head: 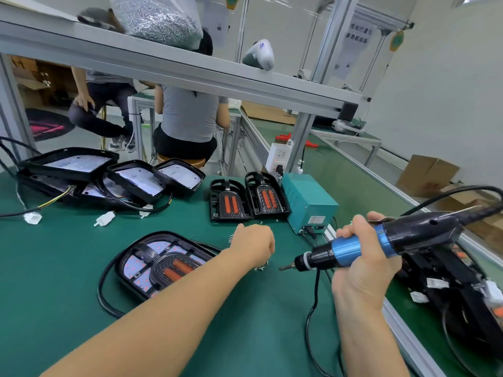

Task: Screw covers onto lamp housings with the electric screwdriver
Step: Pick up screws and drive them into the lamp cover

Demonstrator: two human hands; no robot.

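Head view, looking down at a green workbench (68,268). The right hand (362,263) grips an electric screwdriver (353,248) around its blue barrel, fingers curled over the top, the tool raised off the bench and lying nearly level with its bit pointing left. A black cord runs from the tool's rear off to the right.

The left hand (251,244) reaches forward across the bench, fingers curled under over a scatter of small screws (261,268); whether it holds one cannot be told. Its forearm crosses over the near lamp housing (147,265), which lies flat on the bench in front of the person with a black cover (171,263) showing two orange strips seated in its middle.

Further back, two loose covers (247,198) stand side by side, just left of a teal power supply box (307,202). At the back left sits a stack of lamp housings (109,175) with white panels and trailing cables. More black lamp parts (449,281) lie at the right edge. Above, an aluminium shelf (190,69) carries a clear bag of screws (160,20). Two people (187,115) sit beyond the bench.
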